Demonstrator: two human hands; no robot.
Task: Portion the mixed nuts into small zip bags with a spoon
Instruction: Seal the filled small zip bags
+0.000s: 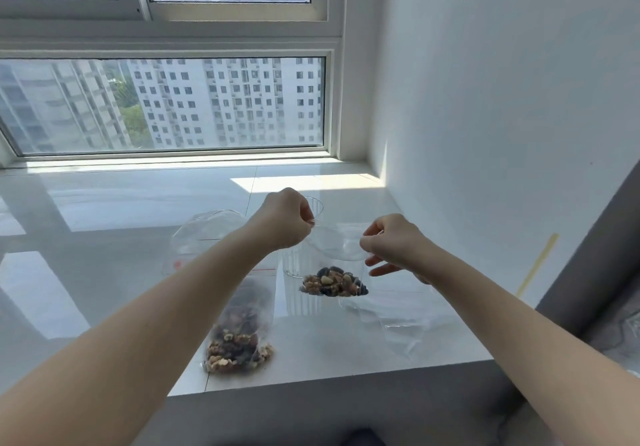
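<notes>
A small clear zip bag hangs above the white sill, with mixed nuts heaped in its bottom. My left hand pinches the bag's top left corner. My right hand pinches the top right edge, two fingers spread below. A larger clear bag of mixed nuts lies on the sill under my left forearm, its mouth toward the window. No spoon is visible.
A clear plastic cup stands behind the held bag. Empty clear bags lie flat at the right, near the sill's front edge. A white wall rises on the right, and the window closes the far side.
</notes>
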